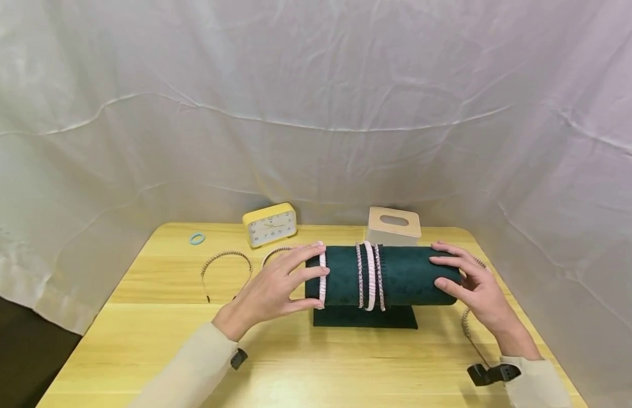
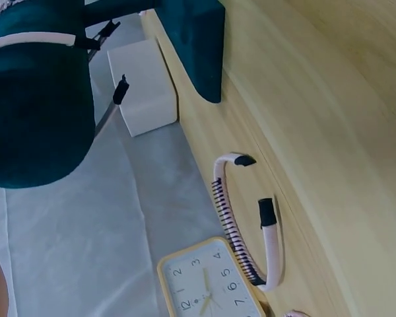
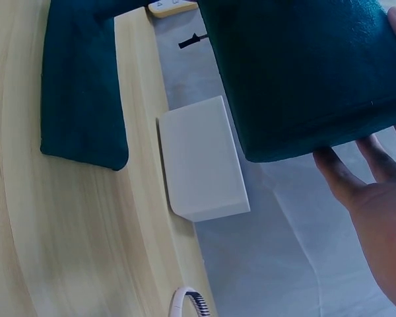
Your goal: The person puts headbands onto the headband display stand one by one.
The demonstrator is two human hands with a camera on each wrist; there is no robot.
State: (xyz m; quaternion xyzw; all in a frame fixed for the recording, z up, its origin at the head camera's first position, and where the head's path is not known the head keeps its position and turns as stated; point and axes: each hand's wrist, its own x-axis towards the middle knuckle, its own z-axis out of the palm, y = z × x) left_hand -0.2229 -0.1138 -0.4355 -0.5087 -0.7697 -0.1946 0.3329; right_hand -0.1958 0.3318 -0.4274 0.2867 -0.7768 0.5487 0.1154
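A dark green velvet headband stand (image 1: pixel 413 277), a horizontal roll on a flat base, stands in front of me in the head view. My left hand (image 1: pixel 275 286) is at the roll's left end, holding a pale pink headband (image 1: pixel 323 283) there between thumb and fingers. Around the roll's middle sit a wide pink headband (image 1: pixel 370 277) and two thin braided headbands, one on each side of it. At the right end, my right hand (image 1: pixel 481 292) grips the roll, fingers over the top and thumb in front. Seen from the right wrist, fingertips (image 3: pixel 330 168) touch the roll's end.
Behind the stand are a yellow alarm clock (image 1: pixel 270 225) and a tissue box (image 1: pixel 394 224) with a wooden lid. A coiled headband (image 1: pixel 226 253) and a blue ring (image 1: pixel 196 238) lie at the left. Another coiled headband (image 1: pixel 466 324) lies beneath my right hand. Pale curtains surround the table.
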